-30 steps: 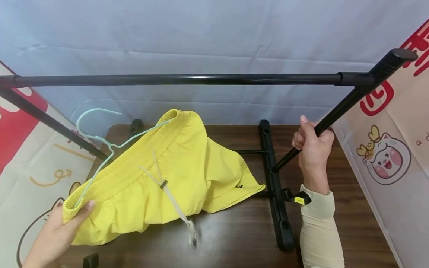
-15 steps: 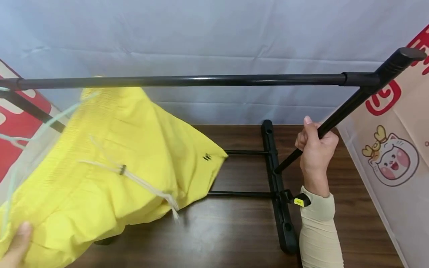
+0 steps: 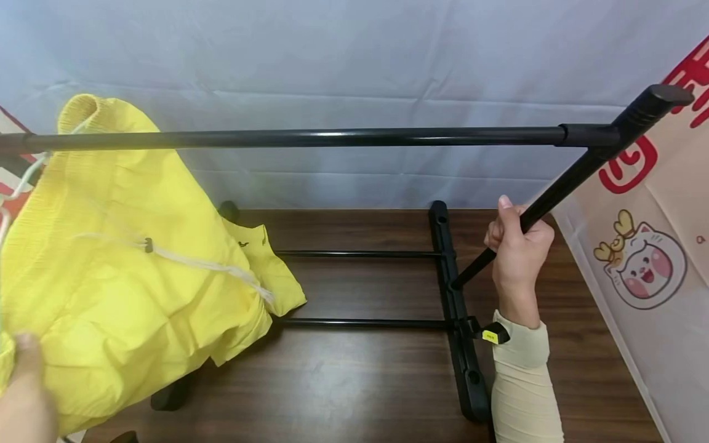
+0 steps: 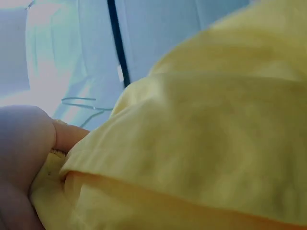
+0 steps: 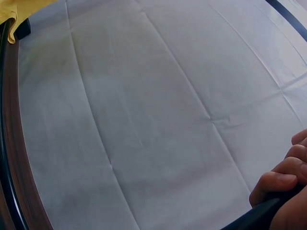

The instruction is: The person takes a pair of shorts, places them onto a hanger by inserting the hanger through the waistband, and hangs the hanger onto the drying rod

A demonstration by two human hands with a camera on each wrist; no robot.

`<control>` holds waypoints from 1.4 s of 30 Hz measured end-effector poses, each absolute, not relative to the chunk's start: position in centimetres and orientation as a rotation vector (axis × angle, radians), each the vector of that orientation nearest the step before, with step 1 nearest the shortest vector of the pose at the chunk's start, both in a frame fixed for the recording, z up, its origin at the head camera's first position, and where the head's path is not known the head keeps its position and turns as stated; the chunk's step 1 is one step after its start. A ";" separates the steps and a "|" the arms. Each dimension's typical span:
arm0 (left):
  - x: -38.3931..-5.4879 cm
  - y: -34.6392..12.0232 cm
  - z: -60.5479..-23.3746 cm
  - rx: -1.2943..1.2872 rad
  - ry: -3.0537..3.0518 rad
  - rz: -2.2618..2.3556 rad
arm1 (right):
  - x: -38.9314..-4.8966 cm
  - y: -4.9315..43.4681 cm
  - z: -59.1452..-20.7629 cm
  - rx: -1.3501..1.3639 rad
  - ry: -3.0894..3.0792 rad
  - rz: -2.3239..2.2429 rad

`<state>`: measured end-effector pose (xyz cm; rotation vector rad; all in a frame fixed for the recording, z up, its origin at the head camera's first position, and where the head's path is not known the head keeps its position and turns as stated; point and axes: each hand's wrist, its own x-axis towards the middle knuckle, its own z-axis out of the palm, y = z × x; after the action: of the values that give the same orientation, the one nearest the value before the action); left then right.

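Yellow drawstring shorts (image 3: 127,271) spread over the left of the head view, with their waistband end rising behind the black bar of the clothes rack (image 3: 343,136). A pale green hanger (image 3: 34,169) sits in the waistband, partly out of frame; its hook shows in the left wrist view. My left hand (image 3: 28,387) grips the shorts at the lower end of the waistband, thumb on the outside, the other fingers hidden by cloth. My right hand (image 3: 519,261) is wrapped round the rack's slanting right post. In the right wrist view its curled fingers (image 5: 288,172) lie on the post.
The rack's black foot (image 3: 460,320) and two low crossbars (image 3: 360,253) stand on a dark wooden table (image 3: 332,381). Pale cloth (image 3: 354,67) hangs behind. A printed panel (image 3: 664,246) with a cartoon cat borders the right side.
The left hand has carried the shorts and hanger left, and the waistband's far end has risen from below the bar to behind and above it. The right hand keeps its grip on the post.
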<state>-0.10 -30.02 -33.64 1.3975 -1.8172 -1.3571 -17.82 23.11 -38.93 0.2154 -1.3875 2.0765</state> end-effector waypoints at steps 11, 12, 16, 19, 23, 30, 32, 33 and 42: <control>-2.9 -31.8 -33.9 1.165 -2.461 -1.194 | -17.8 23.1 -39.0 0.175 -1.369 2.086; -3.1 -32.2 -34.1 1.154 -2.489 -1.214 | -17.8 23.1 -39.0 0.177 -1.363 2.091; -3.8 -33.3 -35.0 1.068 -2.566 -1.275 | -17.7 23.2 -39.0 0.169 -1.326 2.104; -4.0 -33.8 -35.6 1.057 -2.524 -1.343 | -17.7 23.2 -39.0 0.179 -1.324 2.095; -4.0 -34.3 -35.8 1.106 -2.516 -1.354 | -17.8 23.1 -38.9 0.197 -1.343 2.082; -4.0 -34.5 -35.5 1.196 -2.554 -1.318 | -17.6 23.0 -39.0 0.188 -1.371 2.073; -3.9 -34.5 -35.4 1.223 -2.561 -1.292 | -17.6 23.0 -39.0 0.194 -1.374 2.074; -3.9 -34.6 -35.4 1.234 -2.566 -1.270 | -17.5 23.0 -39.0 0.200 -1.374 2.074; -3.7 -35.4 -36.0 1.228 -2.661 -1.046 | -17.5 23.1 -39.2 0.226 -1.397 2.049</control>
<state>-3.71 -35.39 -36.02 1.2283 -2.6608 -1.0462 -17.47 23.10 -39.21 0.2256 -1.3972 2.0486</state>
